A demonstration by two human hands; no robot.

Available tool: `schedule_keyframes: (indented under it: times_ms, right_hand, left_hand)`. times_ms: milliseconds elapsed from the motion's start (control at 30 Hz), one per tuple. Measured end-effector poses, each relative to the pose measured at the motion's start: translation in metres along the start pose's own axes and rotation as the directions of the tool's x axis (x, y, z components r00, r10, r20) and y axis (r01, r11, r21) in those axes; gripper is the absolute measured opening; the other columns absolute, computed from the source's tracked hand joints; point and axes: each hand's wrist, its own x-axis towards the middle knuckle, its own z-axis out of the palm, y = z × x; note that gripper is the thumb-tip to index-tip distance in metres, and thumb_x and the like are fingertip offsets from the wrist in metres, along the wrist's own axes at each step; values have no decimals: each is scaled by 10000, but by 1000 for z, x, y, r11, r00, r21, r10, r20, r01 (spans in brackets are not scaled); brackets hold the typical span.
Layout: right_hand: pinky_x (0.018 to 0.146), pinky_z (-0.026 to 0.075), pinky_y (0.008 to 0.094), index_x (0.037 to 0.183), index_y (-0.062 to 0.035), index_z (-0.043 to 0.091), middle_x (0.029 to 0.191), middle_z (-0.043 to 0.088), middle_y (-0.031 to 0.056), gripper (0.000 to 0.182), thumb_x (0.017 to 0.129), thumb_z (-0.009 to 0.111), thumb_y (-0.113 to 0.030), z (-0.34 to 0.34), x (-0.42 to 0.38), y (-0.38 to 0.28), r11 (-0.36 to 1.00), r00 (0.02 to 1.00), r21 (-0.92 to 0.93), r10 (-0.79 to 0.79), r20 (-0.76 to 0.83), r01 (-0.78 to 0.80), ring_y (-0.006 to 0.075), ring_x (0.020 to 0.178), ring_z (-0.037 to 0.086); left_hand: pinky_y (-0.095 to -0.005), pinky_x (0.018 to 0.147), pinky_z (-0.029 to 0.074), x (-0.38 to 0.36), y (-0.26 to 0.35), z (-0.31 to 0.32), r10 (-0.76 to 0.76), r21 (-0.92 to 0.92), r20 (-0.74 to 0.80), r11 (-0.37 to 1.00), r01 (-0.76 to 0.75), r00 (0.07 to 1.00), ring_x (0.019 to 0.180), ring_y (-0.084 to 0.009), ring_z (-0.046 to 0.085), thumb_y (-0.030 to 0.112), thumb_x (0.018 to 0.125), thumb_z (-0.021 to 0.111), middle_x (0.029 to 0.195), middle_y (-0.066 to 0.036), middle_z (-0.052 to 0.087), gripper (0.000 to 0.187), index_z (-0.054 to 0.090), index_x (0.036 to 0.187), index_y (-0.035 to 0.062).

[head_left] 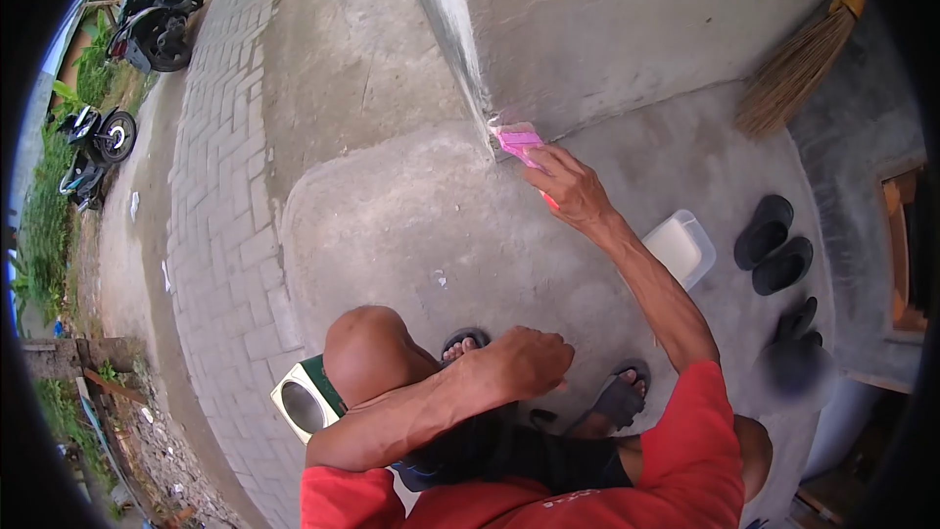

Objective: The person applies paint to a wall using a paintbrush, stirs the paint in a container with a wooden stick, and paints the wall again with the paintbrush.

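Note:
My right hand [573, 191] is closed round the handle of a pink paintbrush [519, 138]. The brush's bristles are at the bottom corner of a grey wall [627, 29], by a white-coated edge [460, 49]. My left hand [534, 360] is curled into a fist in front of my body, with its forearm across my raised knee; nothing shows in it. Under my right forearm, a clear plastic tub [693, 247] with whitish contents stands on the concrete floor.
A green-and-cream container with a round opening [304, 409] stands beside my knee. Black sandals [774, 245] and a straw broom [798, 73] are at the right. Brick paving [211, 186] runs along the left, with parked motorbikes [152, 29] beyond.

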Motion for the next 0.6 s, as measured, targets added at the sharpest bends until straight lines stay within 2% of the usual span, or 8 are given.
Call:
schedule_keyframes:
  times_ms: [200, 233, 300, 367, 433, 500, 533, 600]
  right_hand:
    - [835, 609, 375, 936, -61, 640, 1207, 650, 96, 172, 798, 676, 35, 19, -29, -2, 997, 979, 45, 46, 200, -56, 290, 1138, 636]
    - [835, 609, 375, 936, -61, 640, 1207, 650, 96, 172, 798, 676, 35, 22, -26, 0, 998, 980, 44, 43, 194, -53, 290, 1138, 636]
    - [845, 609, 378, 930, -63, 628, 1209, 647, 106, 157, 803, 684, 10, 27, -20, 1, 992, 992, -59, -112, 56, 115, 291, 1143, 636]
    - [851, 609, 380, 927, -65, 626, 1208, 647, 109, 152, 804, 680, 6, 23, -12, 9, 989, 989, -60, -134, 59, 137, 297, 1141, 636]
    - [856, 609, 381, 924, -67, 625, 1208, 648, 111, 147, 806, 676, 3, 17, -19, 21, 985, 987, -68, -152, 60, 156, 303, 1140, 637]
    - [871, 609, 382, 925, -69, 624, 1218, 643, 113, 140, 809, 675, -8, 11, -24, 30, 997, 989, -59, -50, 136, 58, 313, 1157, 627]
    - [871, 609, 382, 925, -69, 624, 1218, 643, 113, 140, 809, 675, -8, 13, -24, 27, 997, 989, -57, -53, 136, 61, 313, 1157, 627]
    - [878, 608, 384, 932, -65, 622, 1222, 635, 117, 141, 815, 673, -5, 18, -28, 17, 989, 982, -17, -142, 128, 145, 313, 1183, 611]
  left_hand:
    - [-484, 876, 542, 0, 1, 1, 23, 12, -45, 1000, -23, 999, 1041, -386, 677, 335, 977, 646, 1090, -183, 671, 379, 623, 1114, -17]
    - [-483, 879, 542, 1, 5, -2, 15, 20, -18, 1000, -15, 1000, 1041, -385, 678, 338, 978, 645, 1095, -183, 671, 381, 623, 1117, -17]
    - [-481, 883, 541, 0, 6, -3, 3, 25, 14, 1000, -3, 1000, 1042, -384, 678, 340, 979, 644, 1100, -182, 671, 383, 624, 1120, -16]
    - [-482, 886, 541, -2, 3, -2, -50, -25, 24, 998, 51, 998, 1039, -381, 680, 341, 979, 645, 1104, -181, 670, 382, 625, 1121, -13]
    - [-482, 887, 540, -3, -1, 1, -36, -14, -4, 999, 36, 999, 1039, -381, 680, 342, 979, 645, 1105, -181, 670, 382, 625, 1119, -13]
    - [-483, 888, 540, -3, -2, 1, -30, -4, -39, 1000, 30, 999, 1038, -381, 680, 342, 979, 645, 1107, -182, 670, 381, 625, 1118, -12]
    - [-482, 887, 541, -3, 1, -1, -26, 0, -15, 1000, 26, 1000, 1037, -380, 681, 342, 979, 645, 1105, -181, 671, 381, 625, 1119, -12]
    - [-481, 885, 541, -3, 4, -2, -18, 5, 16, 1000, 18, 1000, 1036, -380, 681, 341, 979, 646, 1103, -179, 672, 381, 626, 1119, -12]
